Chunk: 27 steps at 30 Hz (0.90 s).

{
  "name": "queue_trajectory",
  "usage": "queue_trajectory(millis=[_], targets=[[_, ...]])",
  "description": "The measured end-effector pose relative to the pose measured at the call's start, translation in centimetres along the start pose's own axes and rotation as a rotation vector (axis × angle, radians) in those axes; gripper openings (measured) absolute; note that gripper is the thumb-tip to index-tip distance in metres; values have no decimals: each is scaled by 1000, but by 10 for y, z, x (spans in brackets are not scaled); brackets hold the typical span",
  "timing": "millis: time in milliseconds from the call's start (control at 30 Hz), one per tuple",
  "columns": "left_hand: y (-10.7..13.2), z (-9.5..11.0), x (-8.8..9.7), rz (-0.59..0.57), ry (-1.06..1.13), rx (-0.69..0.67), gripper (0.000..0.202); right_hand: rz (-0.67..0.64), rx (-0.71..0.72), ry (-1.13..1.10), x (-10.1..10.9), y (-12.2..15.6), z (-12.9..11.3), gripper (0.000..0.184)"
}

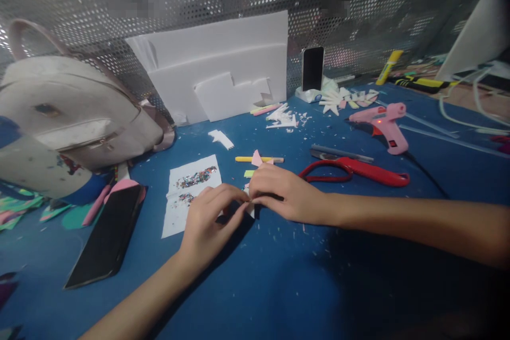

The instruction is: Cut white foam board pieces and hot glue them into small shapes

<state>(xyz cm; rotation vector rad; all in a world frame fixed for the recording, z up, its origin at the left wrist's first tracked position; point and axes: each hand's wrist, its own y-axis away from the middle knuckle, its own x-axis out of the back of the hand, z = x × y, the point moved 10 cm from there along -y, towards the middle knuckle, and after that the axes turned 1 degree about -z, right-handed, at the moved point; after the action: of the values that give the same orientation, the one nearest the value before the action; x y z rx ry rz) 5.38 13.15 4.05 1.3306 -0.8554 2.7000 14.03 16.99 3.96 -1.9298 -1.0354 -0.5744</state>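
Observation:
My left hand and my right hand meet over the middle of the blue table, thumb and fingertips of each pinched together. Between them is a small white piece, mostly covered by the fingers, so its shape is unclear. Left of my left hand lies a sheet of white paper bearing two heaps of multicoloured glitter bits. Just beyond my right hand are a yellow pen-like stick, a pink scrap and a small yellow-green piece.
Red-handled scissors, a red-handled cutter and a pink glue gun lie to the right. Left are a dark phone and a pale backpack. White foam boards, scraps and an upright phone stand behind.

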Motion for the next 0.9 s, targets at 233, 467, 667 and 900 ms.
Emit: queue_trajectory(millis=[233,467,667,900], targets=[[0,0,-1,-7,-4,-5,4,18,13,-5,1,1,-2,13],[1,1,-1,-3,-10,-22,7,13,21,9,2,0,-4,16],[0,4,2,16,-10,-29,6,3,-24,36,1,0,0,10],[1,-2,5,58,29,5,5,56,-53,6,5,0,5,5]])
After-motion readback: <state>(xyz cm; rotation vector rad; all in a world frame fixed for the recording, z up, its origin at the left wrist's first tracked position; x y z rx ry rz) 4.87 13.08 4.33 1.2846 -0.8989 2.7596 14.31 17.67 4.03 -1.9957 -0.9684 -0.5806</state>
